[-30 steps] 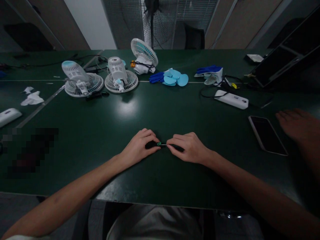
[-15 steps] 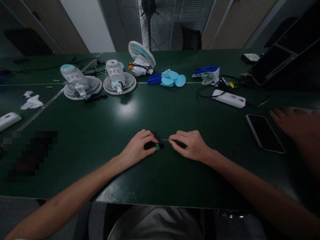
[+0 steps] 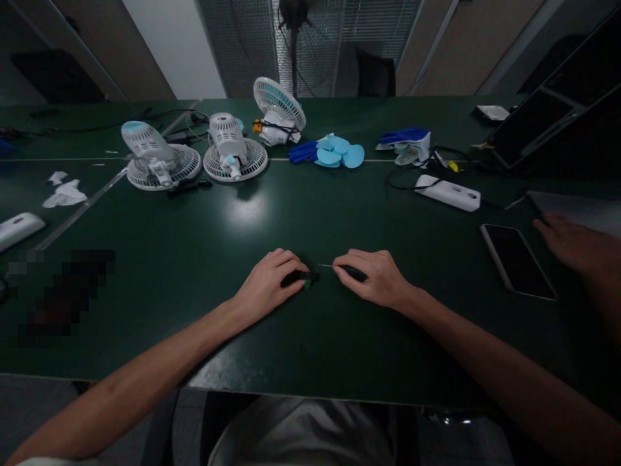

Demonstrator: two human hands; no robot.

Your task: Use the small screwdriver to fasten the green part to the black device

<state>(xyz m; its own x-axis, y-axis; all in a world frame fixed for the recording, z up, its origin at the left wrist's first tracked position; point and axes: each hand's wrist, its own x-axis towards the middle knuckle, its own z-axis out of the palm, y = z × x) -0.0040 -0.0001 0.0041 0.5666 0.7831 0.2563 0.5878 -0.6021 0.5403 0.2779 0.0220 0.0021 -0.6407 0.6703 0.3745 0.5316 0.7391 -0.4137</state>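
Note:
Between the thumb and fingers of my left hand is a small black piece with a green part at its end. Its exact kind does not show, and my fingers cover some of it. My right hand is closed around the dark handle of a small screwdriver. The thin metal shaft points left, its tip a short gap away from the black and green piece. Both hands rest low over the dark green table.
White fans lie at the back left. Light-blue fan blades, gloves and a white casing sit farther back. A phone lies on the right, beside another person's hand. White scraps are at left.
The black and green piece has turned slightly in my left hand, showing less green. My right hand has shifted slightly, the screwdriver still held. The other person's hand has moved, uncovering a pale flat object.

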